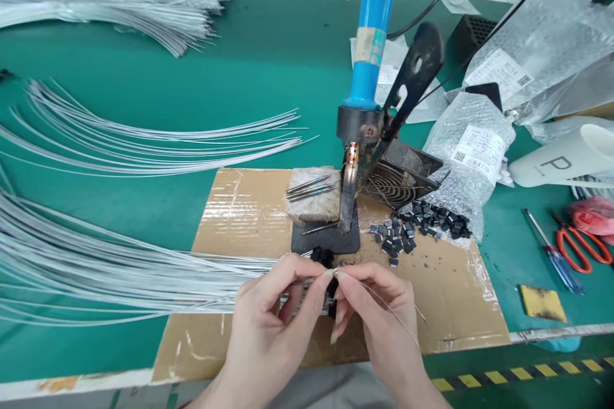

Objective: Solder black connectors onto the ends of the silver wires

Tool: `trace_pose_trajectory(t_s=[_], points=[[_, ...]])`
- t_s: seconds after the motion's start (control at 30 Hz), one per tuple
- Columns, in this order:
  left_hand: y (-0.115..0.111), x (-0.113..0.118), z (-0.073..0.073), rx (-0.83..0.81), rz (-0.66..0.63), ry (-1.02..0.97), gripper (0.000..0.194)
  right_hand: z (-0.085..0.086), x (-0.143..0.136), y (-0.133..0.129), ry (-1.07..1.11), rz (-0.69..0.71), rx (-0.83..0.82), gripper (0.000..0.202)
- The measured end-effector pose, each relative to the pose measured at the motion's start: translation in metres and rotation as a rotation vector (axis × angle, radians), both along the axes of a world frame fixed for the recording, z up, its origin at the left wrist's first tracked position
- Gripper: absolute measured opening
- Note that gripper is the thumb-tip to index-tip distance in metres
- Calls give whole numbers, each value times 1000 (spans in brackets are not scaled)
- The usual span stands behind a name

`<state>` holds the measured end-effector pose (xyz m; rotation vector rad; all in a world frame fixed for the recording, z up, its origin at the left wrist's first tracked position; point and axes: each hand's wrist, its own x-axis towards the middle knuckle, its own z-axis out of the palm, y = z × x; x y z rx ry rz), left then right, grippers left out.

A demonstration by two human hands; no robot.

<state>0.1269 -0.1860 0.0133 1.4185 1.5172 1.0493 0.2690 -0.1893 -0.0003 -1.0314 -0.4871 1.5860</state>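
Both hands pinch a thin wire over the cardboard sheet.
Left hand [273, 316] and right hand [378, 313] meet fingertip to fingertip, fingers closed on the wire [393, 313], which trails rightward past the right hand.

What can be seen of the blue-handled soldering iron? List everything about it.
The soldering iron has a ribbed blue plastic handle with a strip of tan tape around it and a black collar below. It stands nearly upright, tip down, in a dark metal stand with a coil guard. Its metal shaft looks scorched, and the tip meets a black base plate on the cardboard sheet. Black cables run off behind its top. Neither hand touches it.
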Motion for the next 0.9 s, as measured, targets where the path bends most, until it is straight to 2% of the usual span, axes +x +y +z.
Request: trace_pose_trajectory(t_s=[0.3,0.47,0.63,0.8,0.9], points=[[2,-2,5,17,-44,17,23,-3,12,3,85,107,-55,24],[3,-2,8,2,-61,17,24,9,19,6,59,170,-163,28],[2,0,5,6,-27,33,23,10,16,3,57,135,-155,26],[2,-1,-2,125,-62,75,18,-1,9,1,105,86,-81,25],[0,-1,-8,174,-58,103,16,-2,4,0,138,40,-85,25]])
